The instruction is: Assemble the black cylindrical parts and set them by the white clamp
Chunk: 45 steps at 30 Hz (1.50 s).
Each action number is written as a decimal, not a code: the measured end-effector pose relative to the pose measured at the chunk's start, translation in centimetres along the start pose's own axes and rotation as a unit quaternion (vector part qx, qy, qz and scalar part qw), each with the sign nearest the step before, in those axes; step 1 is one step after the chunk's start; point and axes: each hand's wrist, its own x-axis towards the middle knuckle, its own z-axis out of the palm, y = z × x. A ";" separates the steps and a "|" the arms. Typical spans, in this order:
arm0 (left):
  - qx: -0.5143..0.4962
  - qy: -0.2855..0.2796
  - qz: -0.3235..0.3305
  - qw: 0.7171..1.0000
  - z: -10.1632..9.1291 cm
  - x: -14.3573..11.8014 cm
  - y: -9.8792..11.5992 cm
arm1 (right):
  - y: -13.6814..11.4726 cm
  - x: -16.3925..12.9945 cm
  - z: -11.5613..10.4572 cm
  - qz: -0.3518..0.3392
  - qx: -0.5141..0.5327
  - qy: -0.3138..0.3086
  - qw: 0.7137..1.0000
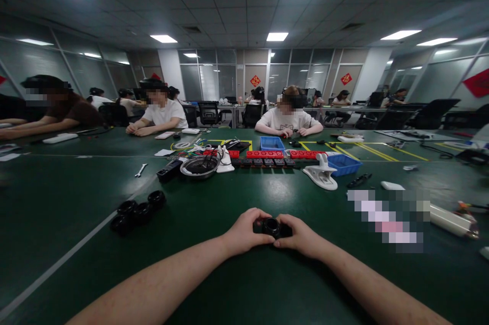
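A small black ring-shaped part [272,227] with a round hole at its top is between my two hands, at or just above the green table. My left hand [246,231] has its thumb and fingers curled round the part's left side. From the right, my right hand [299,236] grips it the same way, and the thumb tips nearly meet in front. Its underside is hidden. Off to the left lies a cluster of several similar black round parts [142,211].
A wrench [141,170], a metal bowl [199,167] with dark cords, red power strips [264,155], a white clip stand [321,173] and a blue bin [344,164] lie farther back. A cream cylinder [451,220] is at right. Co-workers sit across the table.
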 end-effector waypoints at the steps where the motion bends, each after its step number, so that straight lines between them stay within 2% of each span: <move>1: 0.005 0.012 -0.008 1.000 0.2 0.0 0.0 | -0.1 0.0 0.3 0.012 -0.011 0.013 1.000; 5: 0.028 0.070 -0.044 0.996 0.9 -0.2 0.1 | -0.5 0.3 1.8 0.049 -0.097 0.101 0.989; 8: 0.039 0.094 -0.043 0.994 0.9 -0.2 0.0 | -0.8 0.3 2.5 0.053 -0.166 0.146 0.974; 11: 0.032 0.078 -0.030 0.996 0.6 -0.1 -0.1 | -0.9 0.0 2.2 0.025 -0.153 0.135 0.979; 15: 0.019 0.035 0.004 0.999 0.1 -0.1 -0.1 | -0.7 -0.3 0.8 -0.047 -0.077 0.043 0.995; 17: 0.015 0.018 0.012 1.000 -0.1 0.0 0.0 | -0.6 -0.4 0.3 -0.063 -0.050 0.003 0.997; 19: 0.013 0.009 0.012 1.000 -0.3 0.0 0.2 | -0.6 -0.4 0.0 -0.062 -0.031 -0.009 0.998; 25: 0.018 0.006 0.012 1.000 -0.4 0.0 0.2 | -0.6 -0.3 0.1 -0.065 -0.019 -0.003 0.998; 28: 0.016 0.016 0.007 1.000 -0.2 0.0 0.0 | -0.6 -0.2 0.3 -0.041 -0.011 0.011 0.999; 33: 0.011 0.063 -0.022 0.998 0.4 0.0 -0.2 | -0.6 0.2 1.5 0.037 -0.026 0.079 0.996; 38: 0.012 0.107 -0.054 0.993 0.9 0.0 0.1 | -0.6 0.7 2.9 0.070 -0.115 0.152 0.979; 42: 0.022 0.107 -0.048 0.993 0.8 0.1 0.0 | -0.9 0.5 2.7 0.050 -0.162 0.163 0.972; 45: 0.016 0.084 -0.017 0.996 0.5 0.2 -0.3 | -1.1 0.3 1.8 -0.019 -0.102 0.112 0.988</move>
